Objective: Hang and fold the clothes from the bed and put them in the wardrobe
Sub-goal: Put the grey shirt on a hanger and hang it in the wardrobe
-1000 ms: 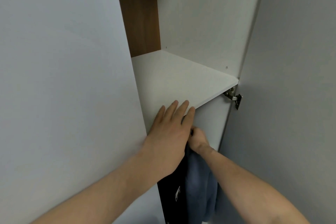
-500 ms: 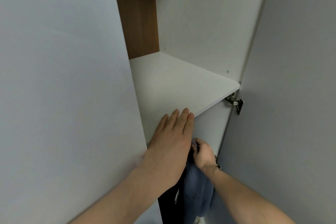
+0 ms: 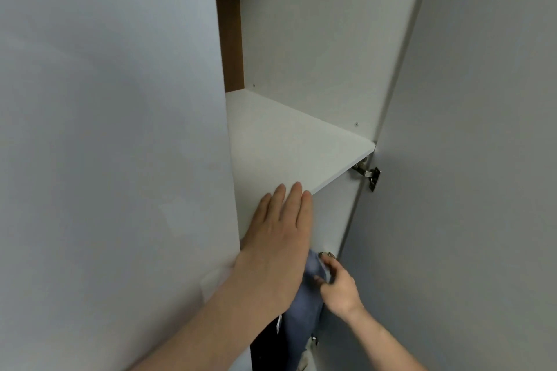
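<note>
Under shelf (image 3: 289, 141): blue garment (image 3: 304, 304) touching right hand (image 3: 339, 286), perhaps pinched.

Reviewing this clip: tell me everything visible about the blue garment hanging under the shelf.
The blue garment is soft, matte, slate-blue cloth hanging in loose vertical folds below the white shelf, inside the wardrobe. Only its upper part shows; the left hand and forearm cover its left edge. The right hand pinches its top at the right. A black garment hangs against its left side. Its hanger and type cannot be made out.

Blue garment (image 3: 303, 307) mostly hidden behind left hand (image 3: 278, 238), bottom cut off.
</note>
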{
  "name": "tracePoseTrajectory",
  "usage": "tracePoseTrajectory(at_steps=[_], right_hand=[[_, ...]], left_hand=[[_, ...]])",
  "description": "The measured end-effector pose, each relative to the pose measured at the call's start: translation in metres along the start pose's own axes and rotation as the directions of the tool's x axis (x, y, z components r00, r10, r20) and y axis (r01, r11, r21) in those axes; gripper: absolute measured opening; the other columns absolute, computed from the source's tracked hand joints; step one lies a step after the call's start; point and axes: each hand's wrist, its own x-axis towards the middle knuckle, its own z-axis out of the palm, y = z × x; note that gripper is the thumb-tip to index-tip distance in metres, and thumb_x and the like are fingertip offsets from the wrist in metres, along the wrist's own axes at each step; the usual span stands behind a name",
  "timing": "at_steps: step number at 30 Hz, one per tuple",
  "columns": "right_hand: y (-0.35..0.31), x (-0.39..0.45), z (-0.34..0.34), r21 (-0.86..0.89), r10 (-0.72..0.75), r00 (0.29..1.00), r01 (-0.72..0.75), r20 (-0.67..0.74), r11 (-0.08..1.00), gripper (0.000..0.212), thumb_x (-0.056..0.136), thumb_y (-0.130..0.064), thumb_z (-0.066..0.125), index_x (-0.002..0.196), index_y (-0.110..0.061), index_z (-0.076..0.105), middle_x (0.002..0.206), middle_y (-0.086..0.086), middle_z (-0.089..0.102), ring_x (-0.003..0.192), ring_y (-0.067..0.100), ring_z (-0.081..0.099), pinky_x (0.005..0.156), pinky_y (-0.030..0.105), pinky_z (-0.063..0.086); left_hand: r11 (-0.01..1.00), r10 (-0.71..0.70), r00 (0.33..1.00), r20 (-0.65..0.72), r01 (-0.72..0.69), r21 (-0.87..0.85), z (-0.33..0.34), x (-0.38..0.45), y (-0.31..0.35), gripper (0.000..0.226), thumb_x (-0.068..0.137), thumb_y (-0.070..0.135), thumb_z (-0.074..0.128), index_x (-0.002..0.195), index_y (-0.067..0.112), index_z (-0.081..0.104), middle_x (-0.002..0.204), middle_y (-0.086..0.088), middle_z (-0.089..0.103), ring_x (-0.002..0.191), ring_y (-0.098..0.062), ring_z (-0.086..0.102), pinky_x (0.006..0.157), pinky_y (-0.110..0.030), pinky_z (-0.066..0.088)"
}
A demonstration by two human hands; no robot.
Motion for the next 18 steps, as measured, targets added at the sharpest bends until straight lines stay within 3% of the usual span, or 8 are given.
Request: tracePoseTrajectory(at_steps=[4,6,8,11,15,18], right_hand=[[0.007,-0.038,-0.022,0.093,0.008,0.994,0.003,-0.112,0.996,0.047,0.092,-0.012,0.07,0.133,-0.031,0.058,0.127,-0.013,0.064,0.126,0.011,0.056,0.098,0.019,0.039],[0.004,-0.057,-0.032,0.136,-0.002,0.986,0.025,-0.166,0.99,0.047,0.092,-0.011,0.071,0.128,-0.037,0.057,0.122,-0.019,0.062,0.124,0.007,0.054,0.101,0.019,0.039],[0.003,-0.075,-0.038,0.136,-0.013,0.979,0.042,-0.202,0.99,0.048,0.092,-0.015,0.071,0.134,-0.034,0.057,0.13,-0.016,0.06,0.128,0.005,0.05,0.107,0.022,0.038],[0.001,-0.103,-0.046,0.11,-0.021,0.967,0.05,-0.254,0.993,0.055,0.092,-0.02,0.071,0.142,-0.034,0.053,0.14,-0.014,0.055,0.132,0.001,0.045,0.114,0.025,0.035],[-0.005,-0.142,-0.049,0.042,-0.04,0.947,0.056,-0.319,0.998,0.059,0.094,-0.022,0.07,0.148,-0.032,0.047,0.149,-0.015,0.046,0.139,-0.001,0.038,0.119,0.026,0.03],[-0.001,-0.175,-0.041,-0.065,-0.032,0.935,0.01,-0.353,0.998,0.064,0.095,-0.029,0.068,0.153,-0.034,0.04,0.159,-0.015,0.033,0.149,0.002,0.025,0.123,0.024,0.02]], left_hand=[[1.0,0.013,1.0,0.002,-0.013,0.022,0.003,-0.002,-0.003,0.079,0.086,0.011,0.022,0.159,0.003,-0.006,0.168,-0.017,-0.009,0.155,-0.038,-0.004,0.126,-0.045,0.0],[0.999,0.019,0.999,-0.028,-0.018,0.032,0.006,-0.003,-0.005,0.078,0.086,0.013,0.037,0.16,0.0,0.012,0.167,-0.021,0.007,0.154,-0.042,0.01,0.126,-0.047,0.011],[0.999,0.03,0.999,-0.028,-0.029,0.025,0.011,-0.004,-0.006,0.079,0.08,0.017,0.051,0.155,-0.001,0.031,0.163,-0.024,0.023,0.149,-0.045,0.024,0.123,-0.051,0.022],[0.997,0.06,0.993,-0.098,-0.065,-0.043,0.018,-0.001,-0.006,0.076,0.07,0.021,0.053,0.143,0.0,0.052,0.154,-0.029,0.039,0.141,-0.05,0.037,0.117,-0.057,0.032],[0.96,0.113,0.983,-0.142,-0.145,-0.241,0.017,-0.01,0.007,0.071,0.074,0.022,0.039,0.142,0.008,0.055,0.156,-0.021,0.038,0.146,-0.045,0.029,0.121,-0.057,0.021],[0.801,0.24,0.964,-0.11,-0.261,-0.539,0.035,-0.025,0.025,0.07,0.084,0.008,0.041,0.152,0.025,0.041,0.166,0.003,0.019,0.155,-0.021,0.008,0.125,-0.042,0.013]])
